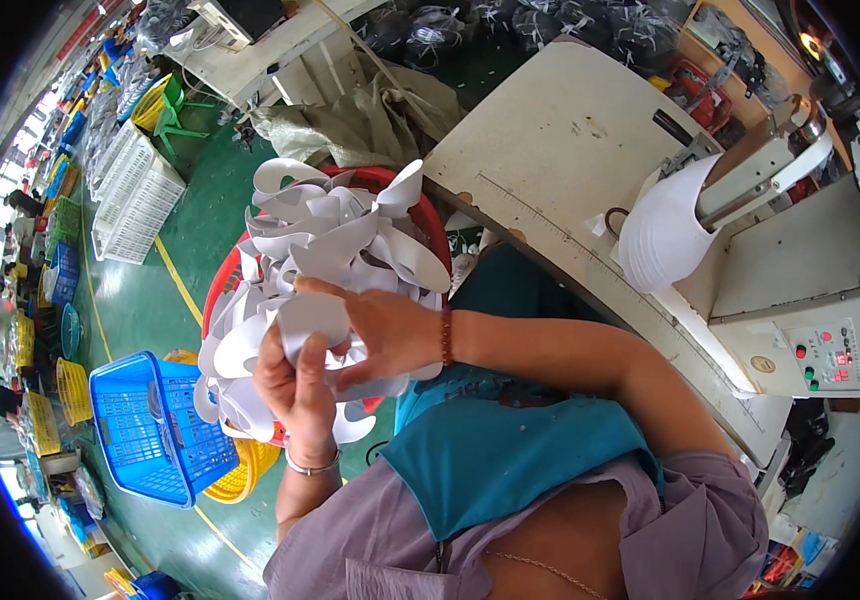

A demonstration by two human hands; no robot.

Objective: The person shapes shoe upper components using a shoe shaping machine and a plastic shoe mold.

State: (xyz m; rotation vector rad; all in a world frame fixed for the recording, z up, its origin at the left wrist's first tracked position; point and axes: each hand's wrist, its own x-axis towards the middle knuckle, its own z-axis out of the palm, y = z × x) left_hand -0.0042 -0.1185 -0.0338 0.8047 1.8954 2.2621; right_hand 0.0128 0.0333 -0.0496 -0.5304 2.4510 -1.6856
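A smooth white curved sheet piece (312, 316) is pinched between the thumb and fingers of my left hand (300, 388), which has a silver bangle at its wrist. Against the right edge of this piece lies my right hand (395, 335), wearing a beaded bracelet. Its thumb and forefinger are spread apart, and some of its fingers are partly hidden behind the piece. Both hands are over a red basket (434, 225) heaped with white curved pieces (325, 245) of the same sort.
A worktable (540, 130) with a ruler strip stands on my right. Its machine (790, 340) carries a stack of nested white pieces (665, 235) on an arm. At left are a blue basket (155, 425), a yellow basket (248, 475) and white crates (138, 195) on the green floor.
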